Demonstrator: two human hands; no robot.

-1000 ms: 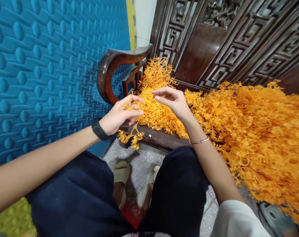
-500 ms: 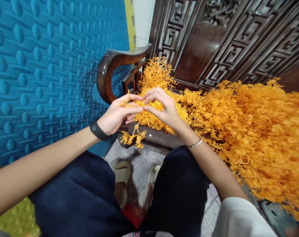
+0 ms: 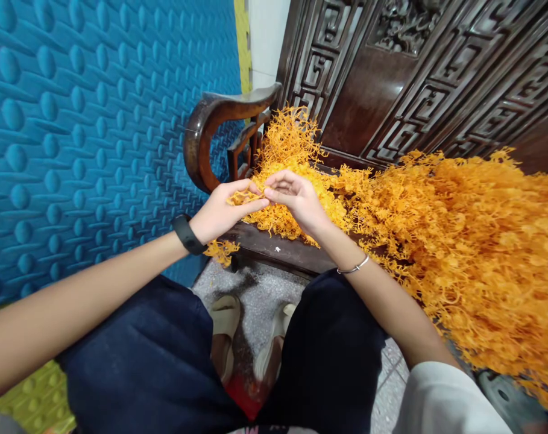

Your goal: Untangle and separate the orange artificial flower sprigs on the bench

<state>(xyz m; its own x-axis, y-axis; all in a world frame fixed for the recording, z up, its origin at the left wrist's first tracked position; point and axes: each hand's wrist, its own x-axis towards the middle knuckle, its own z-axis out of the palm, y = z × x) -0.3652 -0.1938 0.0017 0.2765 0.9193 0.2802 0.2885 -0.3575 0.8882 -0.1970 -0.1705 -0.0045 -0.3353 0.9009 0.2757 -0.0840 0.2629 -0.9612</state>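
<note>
Orange plastic sprig sits pinched between my two hands, its tufted end hanging below my left wrist, past the bench edge. Starting at the left, I see a blue padded wall well off to the outer side of my left fingers. My left hand is curled closed on the sprig, thumb pressed over the strand and fingers underneath. Just right of it, touching fingertip to fingertip, my right hand nips the same sprig with thumb and forefinger, the other fingers loosely bent. Behind both sets of fingers curves a dark wooden armrest. Beyond and to the right of my right fingers, a big heap of orange sprigs covers the carved bench.
</note>
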